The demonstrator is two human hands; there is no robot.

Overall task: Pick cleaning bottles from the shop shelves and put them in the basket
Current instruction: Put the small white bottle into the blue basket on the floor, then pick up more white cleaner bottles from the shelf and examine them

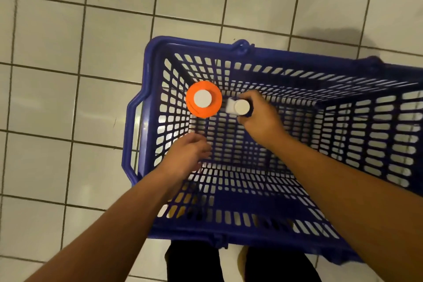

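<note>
A blue plastic basket [146, 89] stands on the tiled floor below me. An orange bottle with a white cap [214, 107] stands upright in its far left corner. Just to its right, my right hand [261, 117] grips a second bottle with a white cap [240, 107], held upright low inside the basket; its dark body is mostly hidden by my fingers. My left hand [186, 155] hovers inside the basket near the left wall, fingers relaxed, holding nothing.
White floor tiles [68, 98] with dark grout surround the basket. The basket's handle [129, 139] lies folded down on the left side. My dark-trousered legs [194, 263] are just behind the near rim. No shelves are in view.
</note>
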